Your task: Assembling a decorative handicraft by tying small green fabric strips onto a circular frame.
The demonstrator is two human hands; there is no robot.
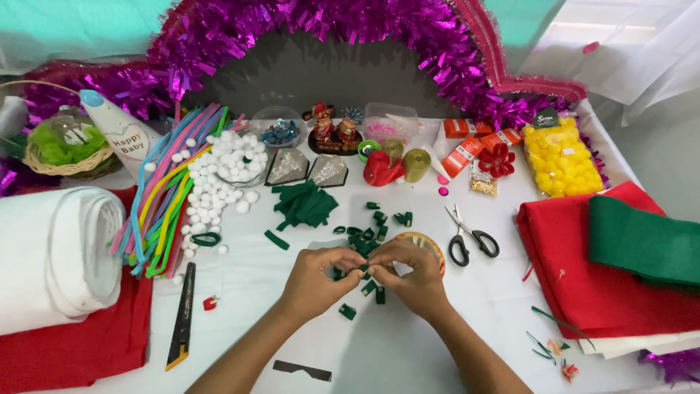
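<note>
While both hands meet at the desk's [408,350] centre, the left hand [315,281] and right hand [414,281] pinch one small green felt strip [362,270] between narrow fingers [355,260]; more felt loops [375,219] lie at twelve o'clock, scissors [470,237] at two. Pipe cleaners [164,197] and pompoms [219,182] sit at ten.

On the tabletop [408,343], the left hand [313,281] and right hand [415,281] meet at the centre, fingertips touching over a scatter of felt loops [368,233]. Scissors [470,237] lie just right of them. A fabric roll [58,255] sits far left, folded felt sheets [612,255] far right (stacked), pom-poms [219,179] behind left.
</note>
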